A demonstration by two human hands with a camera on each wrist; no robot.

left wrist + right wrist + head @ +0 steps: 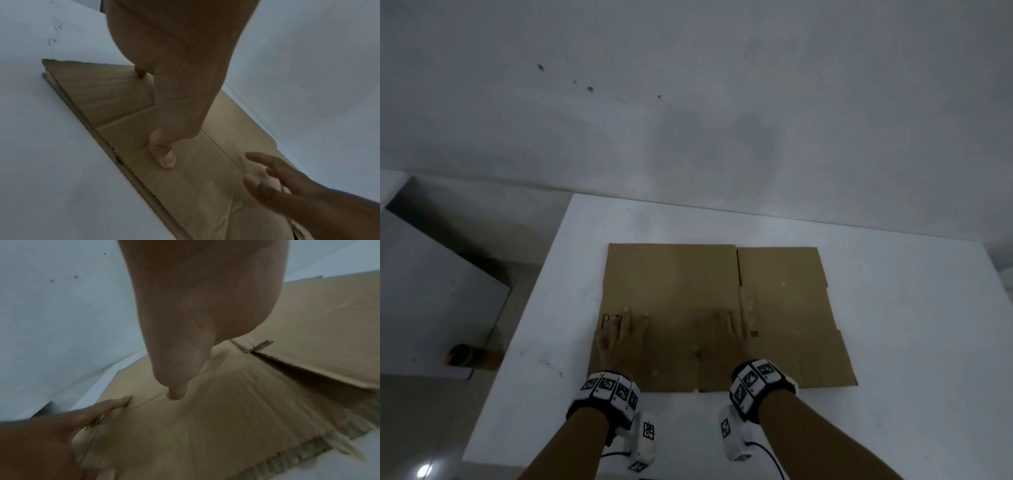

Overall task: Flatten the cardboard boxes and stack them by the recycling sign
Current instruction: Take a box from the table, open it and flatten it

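A flattened brown cardboard box lies on the white table, flaps spread out. My left hand lies palm down on its left part, fingers straight, beside some printed letters. My right hand presses flat on the middle, just left of a crease. In the left wrist view my left hand touches the cardboard with its thumb, and the right hand shows at lower right. In the right wrist view my right hand rests on the cardboard, with the left hand beside it.
The table stands against a white wall. Left of the table the floor drops away, with a lower white surface and a dark cylindrical object lying at its near edge. No recycling sign is in view.
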